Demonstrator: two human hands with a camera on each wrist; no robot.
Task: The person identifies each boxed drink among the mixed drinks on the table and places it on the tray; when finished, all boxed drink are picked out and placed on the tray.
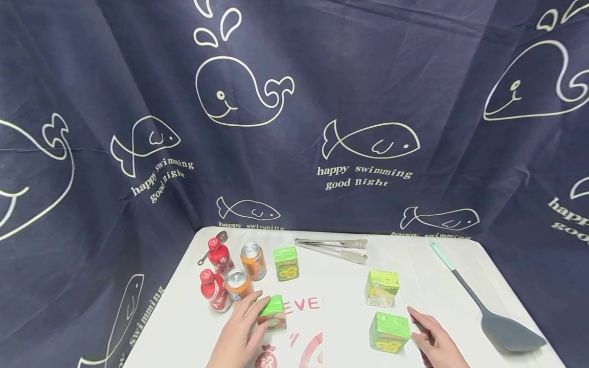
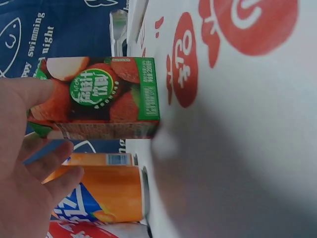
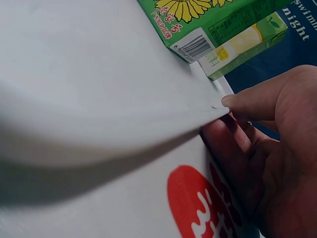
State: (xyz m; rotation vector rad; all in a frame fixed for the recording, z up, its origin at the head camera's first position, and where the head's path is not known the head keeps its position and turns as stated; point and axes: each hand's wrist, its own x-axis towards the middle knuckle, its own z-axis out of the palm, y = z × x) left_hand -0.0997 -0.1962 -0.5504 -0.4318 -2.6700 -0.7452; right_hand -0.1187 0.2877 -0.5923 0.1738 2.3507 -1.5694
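My left hand (image 1: 239, 327) holds a green-topped juice box (image 1: 276, 313) standing on the table. In the left wrist view this drink carton (image 2: 94, 91) shows lychees on its front, with the thumb at its top end and the other fingers loosely bent behind it. Toward the right, my right hand (image 1: 434, 340) is beside a green juice box (image 1: 388, 332) with yellow flowers. The right wrist view shows the right thumb and fingers (image 3: 233, 101) pinching the edge of a white sheet (image 3: 99, 74). Red print lies below that edge.
Two orange cans (image 1: 253, 261) and two red bottles (image 1: 215, 291) stand at the left, a dark spoon (image 1: 222, 236) behind them. Another green carton (image 1: 286, 264) stands near metal tongs (image 1: 331, 248). A yellow-green carton (image 1: 382, 289) and a spatula (image 1: 506, 329) are at the right.
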